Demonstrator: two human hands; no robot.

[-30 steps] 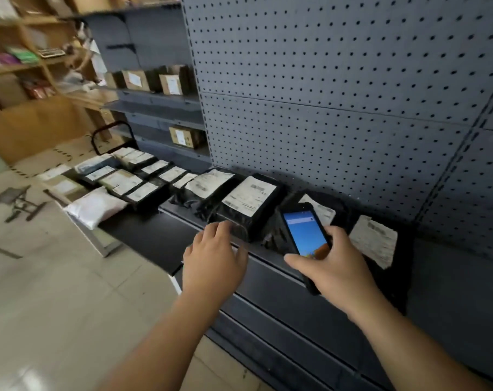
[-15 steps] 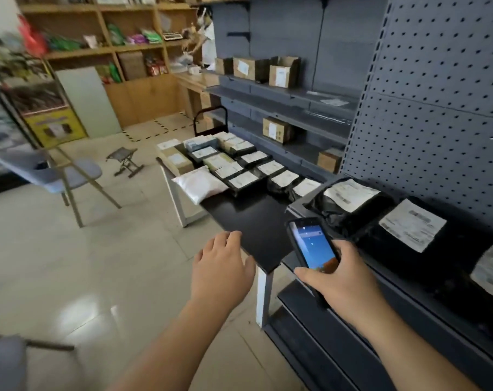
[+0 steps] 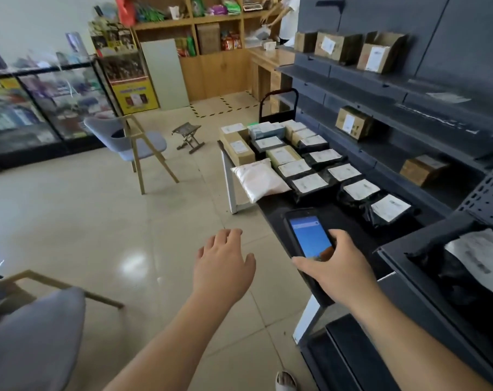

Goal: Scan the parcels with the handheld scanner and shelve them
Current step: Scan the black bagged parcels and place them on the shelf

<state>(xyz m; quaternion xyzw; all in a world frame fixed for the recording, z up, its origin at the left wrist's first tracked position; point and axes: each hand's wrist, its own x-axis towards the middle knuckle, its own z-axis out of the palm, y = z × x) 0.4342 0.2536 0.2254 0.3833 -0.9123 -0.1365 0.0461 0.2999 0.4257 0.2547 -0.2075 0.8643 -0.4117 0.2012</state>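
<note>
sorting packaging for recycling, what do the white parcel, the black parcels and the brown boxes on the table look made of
White parcel: soft matte plastic mailer, probably; it puffs and wrinkles like a pillow.
Black parcels: glossy plastic film, crinkled with highlights, paper labels on top.
Brown boxes: likely cardboard, flat matte faces and square edges.

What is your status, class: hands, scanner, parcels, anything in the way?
Left hand open, empty, over the floor. Right hand grip on handheld scanner, screen lit. Parcels wait on the black table. Nothing blocks the reach.
</note>
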